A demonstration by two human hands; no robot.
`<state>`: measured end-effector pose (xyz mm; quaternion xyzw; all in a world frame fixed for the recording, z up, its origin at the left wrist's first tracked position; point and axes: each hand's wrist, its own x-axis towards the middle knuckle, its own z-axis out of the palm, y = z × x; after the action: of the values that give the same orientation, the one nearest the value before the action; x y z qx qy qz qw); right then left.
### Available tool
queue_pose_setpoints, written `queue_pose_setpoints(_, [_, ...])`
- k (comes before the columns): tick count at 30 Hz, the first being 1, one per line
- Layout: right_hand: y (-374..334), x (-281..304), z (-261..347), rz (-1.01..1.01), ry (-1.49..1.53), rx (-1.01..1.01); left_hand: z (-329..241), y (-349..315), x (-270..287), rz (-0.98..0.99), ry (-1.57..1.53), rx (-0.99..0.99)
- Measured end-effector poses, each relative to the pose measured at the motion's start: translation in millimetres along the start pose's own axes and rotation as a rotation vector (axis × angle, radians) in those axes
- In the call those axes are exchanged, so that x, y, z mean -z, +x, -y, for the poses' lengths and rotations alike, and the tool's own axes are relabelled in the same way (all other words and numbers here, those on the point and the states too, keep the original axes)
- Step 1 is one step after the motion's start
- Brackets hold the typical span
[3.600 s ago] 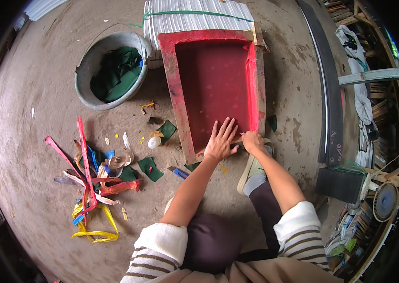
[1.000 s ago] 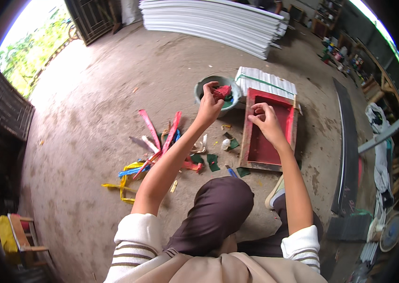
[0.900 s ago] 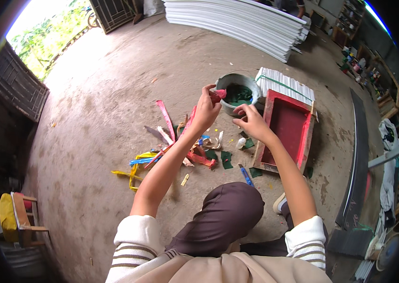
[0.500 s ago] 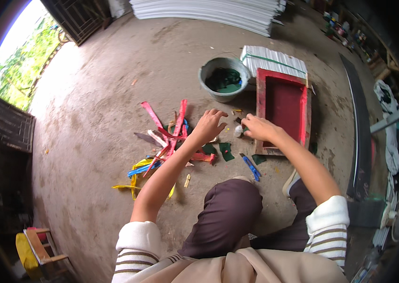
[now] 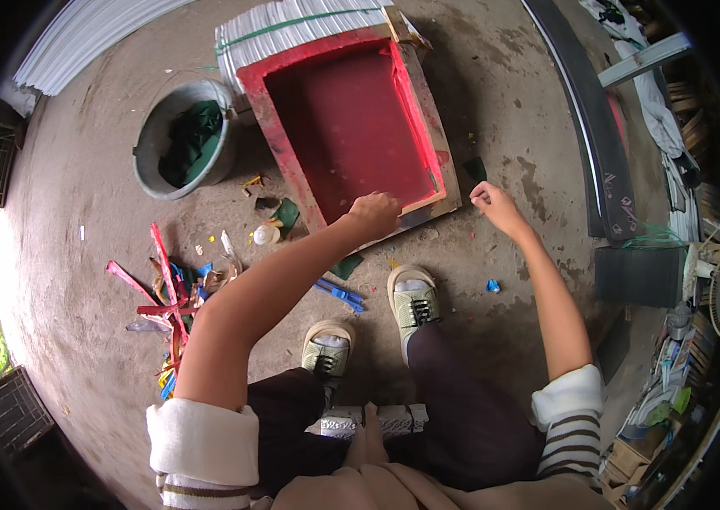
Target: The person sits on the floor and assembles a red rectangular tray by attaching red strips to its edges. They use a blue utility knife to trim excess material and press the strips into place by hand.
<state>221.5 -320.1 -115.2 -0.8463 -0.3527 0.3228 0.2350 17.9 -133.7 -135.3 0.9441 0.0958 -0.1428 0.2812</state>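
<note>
A red-stained wooden screen frame with dark red mesh leans against a white bundle tied with a green strap. My left hand is at its near edge, closed, with the fingertips hidden under the hand. Off the frame's near right corner is my right hand, its fingers curled together; whatever they may hold is too small to make out. A dark green scrap lies on the floor just beyond it. Between my left forearm and my shoes lies a blue cutter knife.
A grey bucket with green material stands left of the frame. Red, blue and yellow strips lie heaped at the left. Near the frame sit a small whitish ball-like thing and a green scrap. A long dark board lies at the right.
My view has swung right and closer to the frame. My left hand has gone from beside the strips to the frame's near edge; my right hand has moved from the whitish thing to the frame's right side.
</note>
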Motion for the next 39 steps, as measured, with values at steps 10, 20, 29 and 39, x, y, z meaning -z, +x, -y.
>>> queue_pose_setpoints(10, [33, -58, -42, -0.172, 0.159, 0.085, -8, 78, -75, -0.448, -0.384, 0.174])
queue_pose_setpoints(20, [44, -66, -48, -0.233, 0.070, 0.088, -67, 117, -91, -0.472, -0.733, 0.690])
queue_pose_setpoints(29, [44, -74, -45, -0.240, 0.012, 0.078, -63, 121, -90, -0.453, -0.822, 0.756])
queue_pose_setpoints(39, [47, -79, -53, -0.245, -0.034, 0.123, -61, 114, -88, -0.412, -0.803, 0.775])
